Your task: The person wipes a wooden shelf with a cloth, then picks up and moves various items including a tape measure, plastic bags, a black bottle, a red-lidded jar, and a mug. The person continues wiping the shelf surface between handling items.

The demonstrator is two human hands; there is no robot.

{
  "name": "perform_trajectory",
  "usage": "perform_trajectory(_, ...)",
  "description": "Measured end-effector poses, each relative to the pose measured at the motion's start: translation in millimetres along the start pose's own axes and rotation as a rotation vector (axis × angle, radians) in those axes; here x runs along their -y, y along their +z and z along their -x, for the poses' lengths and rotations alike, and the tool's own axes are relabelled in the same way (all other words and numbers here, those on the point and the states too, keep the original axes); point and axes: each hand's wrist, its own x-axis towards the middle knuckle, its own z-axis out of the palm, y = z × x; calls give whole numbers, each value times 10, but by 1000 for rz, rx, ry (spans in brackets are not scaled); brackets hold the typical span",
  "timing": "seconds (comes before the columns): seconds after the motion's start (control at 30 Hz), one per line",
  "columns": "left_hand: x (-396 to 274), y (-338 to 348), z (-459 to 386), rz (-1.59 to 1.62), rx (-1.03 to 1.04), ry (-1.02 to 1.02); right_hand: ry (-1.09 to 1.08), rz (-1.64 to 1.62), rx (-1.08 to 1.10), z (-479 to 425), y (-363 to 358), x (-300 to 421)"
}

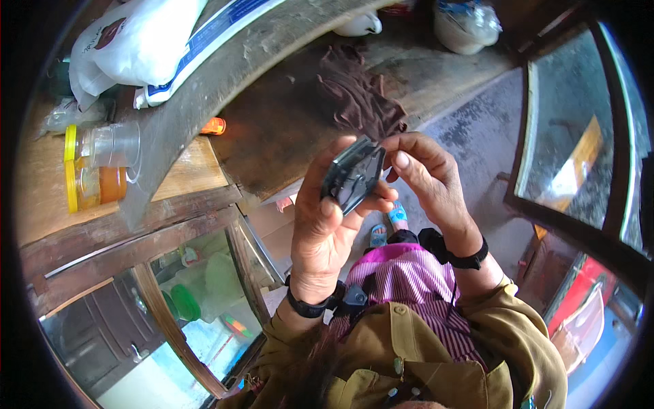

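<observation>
My left hand (pixel 327 220) grips a small dark case (pixel 352 176) with angled corners and a shiny, clear-looking edge. Its thumb lies on the near side and the fingers wrap behind and below. The case is held tilted in the air; what it contains is too unclear to name. My right hand (pixel 431 179) is at the case's right edge, thumb and fingers bent close together. Whether those fingertips pinch the edge or only touch it cannot be made out. Beyond the hands, a crumpled brown cloth (pixel 360 97) lies on a dark wooden surface (pixel 271 128).
Left, plastic jars with yellow lids (pixel 71 168) lie near a curved wooden edge (pixel 204 87); white bags (pixel 138 46) rest above. An orange can-like item (pixel 213 126) is behind that edge. Glass-paned wooden frames (pixel 567 128) stand right, and a glazed cabinet (pixel 153 301) lower left.
</observation>
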Motion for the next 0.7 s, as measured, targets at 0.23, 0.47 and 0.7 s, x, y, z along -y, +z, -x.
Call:
perform_trajectory(0.23,-37,395,494,-272,121,24,-136,-117,75,920,284,367)
perform_trajectory(0.47,112,750,997,-426,272,16,-134,-15,-124,1773,467,604)
perform_trajectory(0.7,374,1263,1352,-455,478,-81,-381,303,-276,2547,246,742)
